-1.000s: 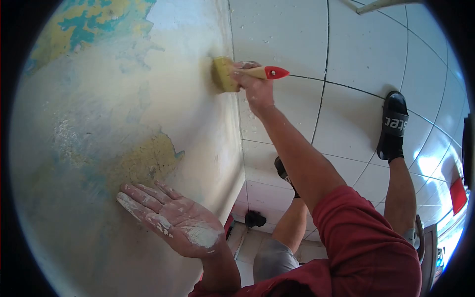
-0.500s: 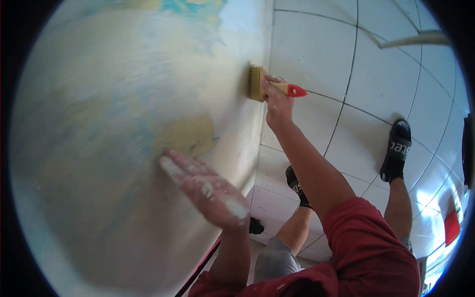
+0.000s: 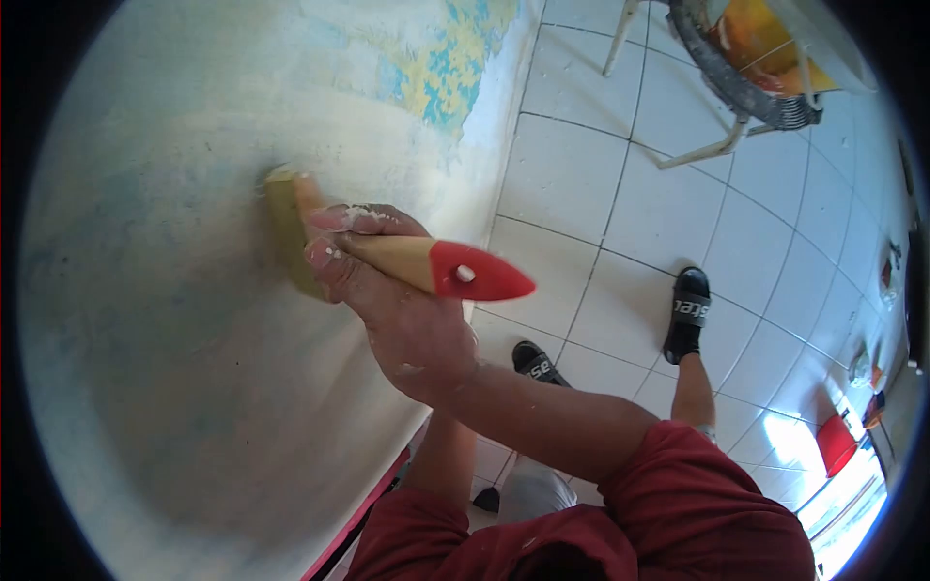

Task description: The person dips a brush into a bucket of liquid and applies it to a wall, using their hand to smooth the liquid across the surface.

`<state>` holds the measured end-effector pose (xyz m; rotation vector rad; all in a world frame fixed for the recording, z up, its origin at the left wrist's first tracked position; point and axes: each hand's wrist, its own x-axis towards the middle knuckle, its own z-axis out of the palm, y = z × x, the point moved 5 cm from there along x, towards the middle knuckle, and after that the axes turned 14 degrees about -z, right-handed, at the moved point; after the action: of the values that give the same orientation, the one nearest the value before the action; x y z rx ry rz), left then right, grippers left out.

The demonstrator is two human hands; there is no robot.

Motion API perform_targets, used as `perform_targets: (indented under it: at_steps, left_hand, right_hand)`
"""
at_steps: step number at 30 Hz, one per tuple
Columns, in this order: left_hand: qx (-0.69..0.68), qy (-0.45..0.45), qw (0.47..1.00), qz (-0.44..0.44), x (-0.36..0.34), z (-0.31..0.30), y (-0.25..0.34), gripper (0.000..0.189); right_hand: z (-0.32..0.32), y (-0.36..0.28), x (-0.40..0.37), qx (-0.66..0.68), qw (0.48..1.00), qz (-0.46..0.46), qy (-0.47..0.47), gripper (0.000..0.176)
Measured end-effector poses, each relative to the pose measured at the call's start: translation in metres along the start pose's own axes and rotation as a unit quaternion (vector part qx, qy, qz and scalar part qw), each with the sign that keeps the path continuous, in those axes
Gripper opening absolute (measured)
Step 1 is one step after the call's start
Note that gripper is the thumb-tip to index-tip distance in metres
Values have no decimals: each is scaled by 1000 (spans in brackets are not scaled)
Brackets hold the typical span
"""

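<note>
Currently, the paintbrush [image 3: 426,266] is gripped in the right hand [image 3: 397,320], with fingers wrapped tight about its handle. Its bristles are pressed on the wall [image 3: 174,407], left of the hand, and its long axis is pointed rightward. The left hand is hidden behind the right forearm.

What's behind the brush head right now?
The pale, patchy wall: the brush, gripped in the right hand, presses against it. The patch right under the brush is covered, and the hand hides part of the brush head.
</note>
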<state>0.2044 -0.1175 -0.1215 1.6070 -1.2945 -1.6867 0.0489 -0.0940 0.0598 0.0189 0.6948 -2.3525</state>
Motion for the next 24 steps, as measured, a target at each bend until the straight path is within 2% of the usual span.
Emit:
perform_targets:
  at_steps: [1,3,5,6,8,9,11,13,14,15,17,19,21,23,24]
  left_hand:
    - [9,18,1000,-9,-1,2,0,69]
    - [26,52,998,-30,-1,5,-2,69]
    - [47,81,994,-59,-3,12,-3,69]
    - [75,38,995,44,-11,28,16,68]
    - [68,17,996,54,-39,72,44,68]
    - [65,-10,996,56,-51,92,52,68]
    - [48,-75,994,61,-76,140,77,67]
    - [36,-136,987,72,-96,190,105,65]
    - [45,-180,974,131,-105,217,124,64]
    - [57,-220,955,192,-116,248,142,64]
    - [103,-238,909,326,-124,291,170,63]
    - [111,-260,899,336,-139,339,201,63]
    - [191,-264,871,367,-150,375,215,64]
    - [194,-273,865,375,-156,400,218,58]
    - [217,-280,860,367,-157,409,214,59]
  right_hand:
    - [6,-16,-2,-6,1000,-1,-6,24]
    - [3,-51,0,103,995,4,13,37]
    - [-7,-118,10,-9,993,-115,-37,46]
    - [-19,-148,17,-19,992,-118,-39,46]
    - [-39,-229,27,-135,957,-255,-43,48]
    - [-38,-268,31,-153,951,-264,-56,50]
    - [-50,-347,36,-109,933,-315,-140,47]
    - [-47,-424,42,-246,880,-375,-157,39]
    - [-66,-475,47,-334,859,-340,-187,26]
    - [-58,-488,62,-336,856,-345,-187,26]
    - [-26,-482,89,-522,724,-409,-191,21]
    - [-41,-486,110,-616,632,-459,-105,17]
    - [-90,-492,151,-636,707,-203,-233,19]
    - [-114,-473,175,-650,715,-153,-208,19]
    - [-120,-463,182,-686,684,-126,-214,19]
